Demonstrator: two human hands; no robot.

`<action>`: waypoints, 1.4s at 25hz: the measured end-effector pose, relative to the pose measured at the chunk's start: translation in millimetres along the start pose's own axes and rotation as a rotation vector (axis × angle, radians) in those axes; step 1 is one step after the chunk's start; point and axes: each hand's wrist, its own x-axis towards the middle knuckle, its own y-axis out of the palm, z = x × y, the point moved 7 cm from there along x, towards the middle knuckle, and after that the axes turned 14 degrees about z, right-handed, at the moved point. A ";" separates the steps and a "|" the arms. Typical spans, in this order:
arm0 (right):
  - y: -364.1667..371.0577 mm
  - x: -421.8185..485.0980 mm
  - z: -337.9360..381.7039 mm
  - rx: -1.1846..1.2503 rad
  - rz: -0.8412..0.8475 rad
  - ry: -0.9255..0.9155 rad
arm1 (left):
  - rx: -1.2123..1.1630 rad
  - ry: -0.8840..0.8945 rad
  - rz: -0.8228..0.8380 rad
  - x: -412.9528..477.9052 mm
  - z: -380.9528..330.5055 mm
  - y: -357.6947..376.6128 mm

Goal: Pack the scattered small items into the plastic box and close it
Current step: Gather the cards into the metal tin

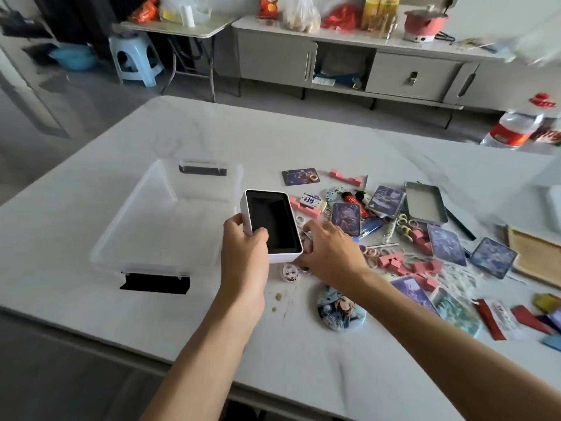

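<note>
Gripping a small white box (pixel 273 226), black inside, by its near corner with the left hand (pixel 244 247), just right of the clear plastic box (pixel 136 208) with black latches (pixel 154 284). Right hand (pixel 331 253) alongside, grip unclear tbh.

**Soft, dull daylight; blur grows toward the right**

You get even, rather dim light with no hard glare. The white tabletop (pixel 303 369) carries only faint, soft-edged shadows, and the glossy grey floor (pixel 91 110) shows pale reflections. The white rectangular box (pixel 273 226) at centre is sharpest. The clear plastic bottle with a red label (pixel 513 129) smears at the right edge, and the tabletop's edges bow.
</note>
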 end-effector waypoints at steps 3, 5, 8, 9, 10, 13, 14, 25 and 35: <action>-0.5 4.2 -0.3 0.138 -0.003 0.006 | -0.090 -0.015 0.006 4.5 -5.2 5.7; -5.8 5.4 -11.5 0.355 0.034 0.029 | -0.157 -0.048 0.001 7.7 -4.0 7.7; -31.6 7.4 -54.3 0.678 -0.050 0.143 | -0.203 -0.112 -0.009 9.1 -0.7 10.7; -44.5 8.1 -71.4 0.710 -0.121 0.200 | -0.212 -0.126 -0.006 9.8 -0.2 12.2; -54.4 9.0 -86.0 0.677 -0.167 0.263 | -0.221 -0.136 -0.001 10.2 -0.2 13.8; -51.0 16.9 -107.9 0.510 -0.085 0.409 | -0.242 -0.178 0.029 11.5 0.2 16.9; -45.6 20.4 -108.0 0.485 -0.043 0.423 | -0.251 -0.190 0.039 12.5 0.3 17.1; -50.4 34.1 -103.2 0.383 -0.025 0.488 | -0.239 -0.229 0.102 19.3 5.2 21.6; -63.8 30.0 -85.9 0.268 -0.091 0.492 | -0.293 -0.246 0.102 22.3 9.5 26.5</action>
